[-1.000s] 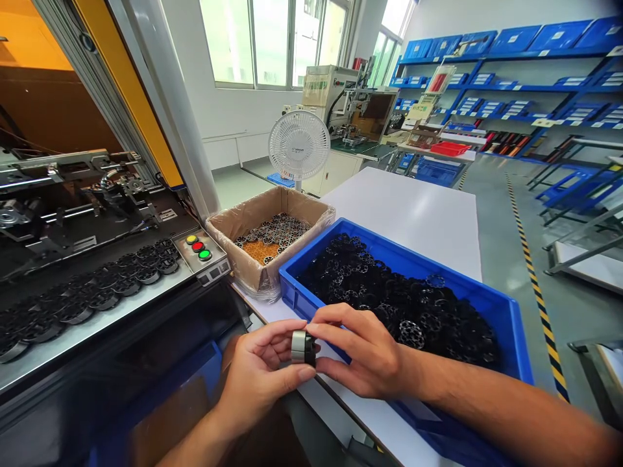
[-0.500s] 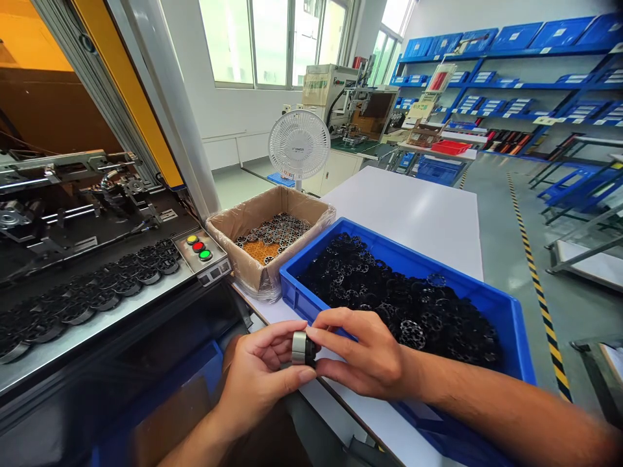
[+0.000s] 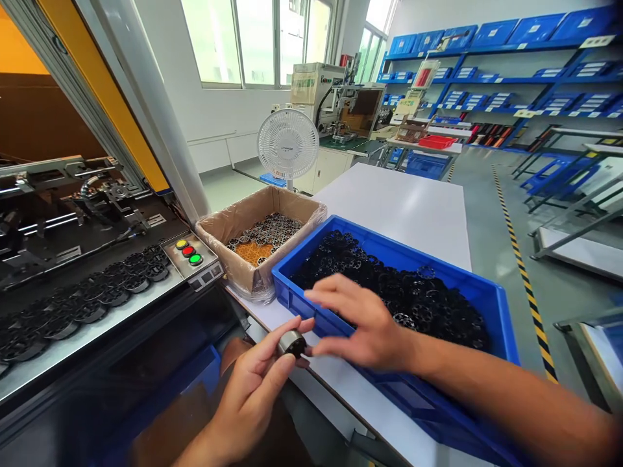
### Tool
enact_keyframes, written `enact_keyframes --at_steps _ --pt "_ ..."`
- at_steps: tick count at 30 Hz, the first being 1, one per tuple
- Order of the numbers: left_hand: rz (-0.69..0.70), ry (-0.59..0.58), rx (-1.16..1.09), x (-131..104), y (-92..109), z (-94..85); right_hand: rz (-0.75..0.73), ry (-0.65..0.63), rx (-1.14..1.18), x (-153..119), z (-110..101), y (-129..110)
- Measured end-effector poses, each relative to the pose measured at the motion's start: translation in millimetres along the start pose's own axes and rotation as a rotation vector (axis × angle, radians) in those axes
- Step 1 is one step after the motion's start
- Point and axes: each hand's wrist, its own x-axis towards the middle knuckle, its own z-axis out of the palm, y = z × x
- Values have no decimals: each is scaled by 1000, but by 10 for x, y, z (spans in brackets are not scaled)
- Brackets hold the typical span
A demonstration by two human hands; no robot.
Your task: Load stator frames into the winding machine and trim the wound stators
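Observation:
Between the thumb and fingers of my left hand [image 3: 260,379] is a short metal ring with a black plastic insert [image 3: 293,344], its black face tilted toward the right. My right hand [image 3: 363,327] is just right of it, fingers spread apart and nothing visible in the grasp; it is slightly blurred. Under and behind my right hand stands a blue plastic bin [image 3: 501,318], filled with a heap of black round slotted plastic parts [image 3: 413,285].
A plastic-lined cardboard box [image 3: 221,240] holds metal-rimmed round parts. At left, rows of black round parts [image 3: 92,308] lie on a machine ledge beside a button box [image 3: 192,256]. A white fan [image 3: 288,144] stands behind; a white table [image 3: 399,194] extends beyond the bin.
My right hand has let go of the ring and opened, moving slightly away. My left hand has tilted the ring so its black face shows more. The view has shifted a little right.

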Motion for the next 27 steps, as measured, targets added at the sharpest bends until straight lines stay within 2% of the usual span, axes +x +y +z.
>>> enact_keyframes --at_steps 3,6,9,12,16,18,20,22,24,26,27 --pt "43 -11 160 2 51 -51 350 -59 -148 32 -174 395" --pt "71 63 247 70 78 -141 647 -223 -398 -36 -321 885" --pt "9 176 200 163 76 -235 742 -470 -415 -182 -334 1219" --pt "45 245 167 203 62 -264 802 -693 -385 -324 -202 1315" --pt "199 250 406 125 20 -224 883 -776 -427 -410 -33 1295" --pt "252 236 501 65 -8 -221 890 -759 -453 -384 -30 1275" --pt "281 235 518 17 -26 -236 854 -689 -477 -305 -66 1204" --pt "280 233 498 -6 -22 -251 766 -579 -479 -195 -96 1027" --pt "242 216 456 -5 1 -246 630 -472 -433 -99 -84 728" --pt "196 198 346 15 29 -210 425 -351 -298 -52 -27 359" --pt "175 184 267 29 42 -183 258 -233 -164 -48 13 180"
